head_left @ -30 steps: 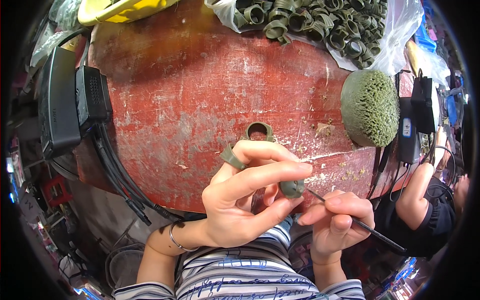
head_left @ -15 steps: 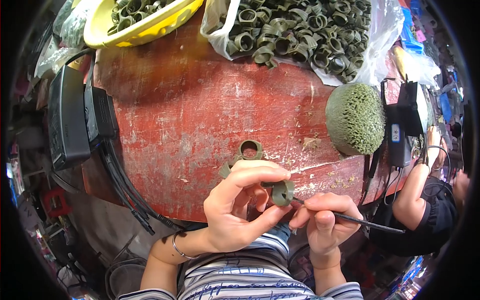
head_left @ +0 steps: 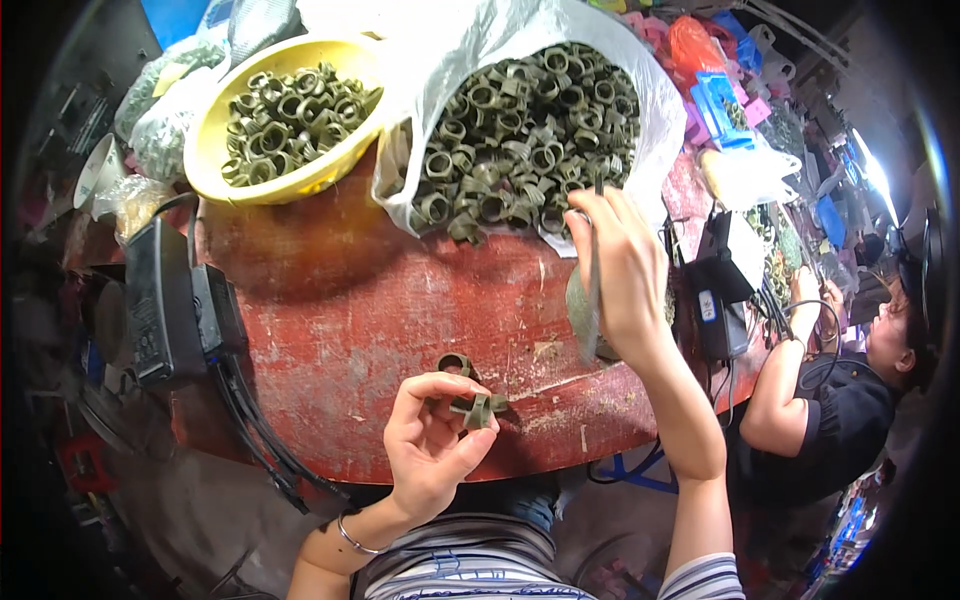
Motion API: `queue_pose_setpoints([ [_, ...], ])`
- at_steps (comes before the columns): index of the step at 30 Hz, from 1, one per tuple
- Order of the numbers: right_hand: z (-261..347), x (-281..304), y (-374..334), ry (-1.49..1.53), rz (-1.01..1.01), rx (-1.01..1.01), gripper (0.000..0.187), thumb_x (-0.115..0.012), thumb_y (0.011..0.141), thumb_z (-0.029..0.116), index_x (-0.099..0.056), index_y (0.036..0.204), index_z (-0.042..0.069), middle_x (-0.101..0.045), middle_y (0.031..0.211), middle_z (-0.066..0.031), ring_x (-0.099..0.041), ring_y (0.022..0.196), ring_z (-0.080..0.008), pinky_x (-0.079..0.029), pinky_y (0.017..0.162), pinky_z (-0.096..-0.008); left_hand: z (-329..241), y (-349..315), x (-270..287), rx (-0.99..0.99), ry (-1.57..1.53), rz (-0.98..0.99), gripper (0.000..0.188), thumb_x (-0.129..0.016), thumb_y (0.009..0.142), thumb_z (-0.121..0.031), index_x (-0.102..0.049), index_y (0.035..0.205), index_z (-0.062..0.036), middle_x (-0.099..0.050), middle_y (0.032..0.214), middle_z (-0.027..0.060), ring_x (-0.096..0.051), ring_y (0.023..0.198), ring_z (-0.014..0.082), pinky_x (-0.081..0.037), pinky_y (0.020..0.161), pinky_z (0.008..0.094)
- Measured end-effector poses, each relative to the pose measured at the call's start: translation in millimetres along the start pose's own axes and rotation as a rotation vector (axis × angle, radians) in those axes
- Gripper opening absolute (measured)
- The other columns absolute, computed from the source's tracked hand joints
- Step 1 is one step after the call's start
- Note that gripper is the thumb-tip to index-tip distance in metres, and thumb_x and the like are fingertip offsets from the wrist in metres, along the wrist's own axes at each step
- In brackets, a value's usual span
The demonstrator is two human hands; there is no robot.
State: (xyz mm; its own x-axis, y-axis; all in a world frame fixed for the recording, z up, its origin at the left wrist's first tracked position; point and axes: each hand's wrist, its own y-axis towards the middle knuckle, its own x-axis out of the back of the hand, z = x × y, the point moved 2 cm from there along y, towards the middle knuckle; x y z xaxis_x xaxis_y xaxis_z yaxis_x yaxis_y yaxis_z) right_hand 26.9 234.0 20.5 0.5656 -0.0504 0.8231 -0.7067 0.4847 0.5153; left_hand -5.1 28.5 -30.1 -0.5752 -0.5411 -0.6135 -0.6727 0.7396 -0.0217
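My left hand [head_left: 425, 445] pinches a small dark-green ring-shaped part [head_left: 480, 410] between thumb and fingers, just above the table's near edge. Behind it another green ring [head_left: 453, 364] lies on the red table [head_left: 370, 320]. My right hand [head_left: 625, 265] is raised near the front of the white plastic bag [head_left: 655, 90], closed on a thin dark rod-like tool [head_left: 592, 290]. The tool is blurred, so its tip cannot be made out. Beneath my right hand a green foam block [head_left: 578, 305] shows only in part.
Many similar green rings [head_left: 540, 130] fill the bag. A yellow basket [head_left: 205, 160] with more rings stands at the far left. Black boxes with cables flank the table, one at left [head_left: 160, 300], one at right [head_left: 720, 310]. A co-worker [head_left: 830, 410] sits at the right.
My right hand has drawn the tool away from the ring and moved up and forward, toward the bag. My left hand still holds the ring, now turned. The view has tilted up.
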Motion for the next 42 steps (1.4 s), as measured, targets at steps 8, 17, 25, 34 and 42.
queue_pose_setpoints([
  [8, -5.4, -28.7, 20.4, -0.044, 0.324, -0.013, 0.034, -0.045, 0.087, 0.019, -0.041, 0.118, 0.006, -0.042, 0.116, -0.0247, -0.043, 0.103, -0.0404, -0.040, 0.085, -0.0445, -0.9, 0.3, 3.0, 0.022, -0.054, 0.109, 0.035, -0.062, 0.077, -0.017, -0.046, 0.102, -0.0002, -0.048, 0.093, 0.0071, -0.051, 0.072, 0.0154, -0.039, 0.054, 0.0230],
  [17, 46.1, 19.2, -27.5, 0.126, 0.354, 0.073, 0.024, -0.054, 0.081, 0.011, -0.053, 0.104, 0.006, -0.051, 0.101, -0.0131, -0.052, 0.085, -0.0298, -0.046, 0.069, -0.0377, -7.3, -0.9, 4.4, 0.082, -0.196, 0.047, 0.021, -0.047, 0.083, -0.007, -0.048, 0.101, 0.0031, -0.051, 0.091, 0.0102, -0.051, 0.071, 0.0126, -0.040, 0.054, 0.0213],
  [25, 51.9, 25.4, -32.8, 0.204, 0.179, 0.139, 0.020, -0.059, 0.075, 0.007, -0.059, 0.095, 0.005, -0.055, 0.091, -0.0105, -0.052, 0.079, -0.0258, -0.044, 0.067, -0.0347, -0.2, -4.0, 8.6, 0.024, -0.219, 0.103, 0.026, -0.044, 0.083, 0.000, -0.050, 0.108, 0.0062, -0.049, 0.100, 0.0100, -0.050, 0.078, 0.0106, -0.041, 0.056, 0.0199],
  [34, 60.5, -11.8, -13.0, 0.062, 0.279, 0.377, 0.025, -0.054, 0.066, 0.001, -0.059, 0.091, 0.001, -0.047, 0.088, -0.0142, -0.048, 0.085, -0.0282, -0.046, 0.070, -0.0343, -4.7, -1.1, 1.0, -0.123, 0.156, 0.031, 0.045, -0.063, 0.075, 0.003, -0.045, 0.116, 0.0036, -0.053, 0.099, 0.0085, -0.053, 0.084, 0.0123, -0.045, 0.073, 0.0227],
  [42, 45.6, 1.6, -27.7, 0.424, 0.251, 0.086, 0.015, -0.066, 0.069, 0.009, -0.063, 0.083, 0.004, -0.048, 0.075, -0.0103, -0.048, 0.073, -0.0263, -0.041, 0.064, -0.0340, -6.9, -2.5, 4.1, -0.042, -0.015, -0.017, 0.029, -0.053, 0.079, 0.000, -0.048, 0.107, 0.0018, -0.054, 0.092, 0.0085, -0.052, 0.076, 0.0117, -0.040, 0.058, 0.0193],
])
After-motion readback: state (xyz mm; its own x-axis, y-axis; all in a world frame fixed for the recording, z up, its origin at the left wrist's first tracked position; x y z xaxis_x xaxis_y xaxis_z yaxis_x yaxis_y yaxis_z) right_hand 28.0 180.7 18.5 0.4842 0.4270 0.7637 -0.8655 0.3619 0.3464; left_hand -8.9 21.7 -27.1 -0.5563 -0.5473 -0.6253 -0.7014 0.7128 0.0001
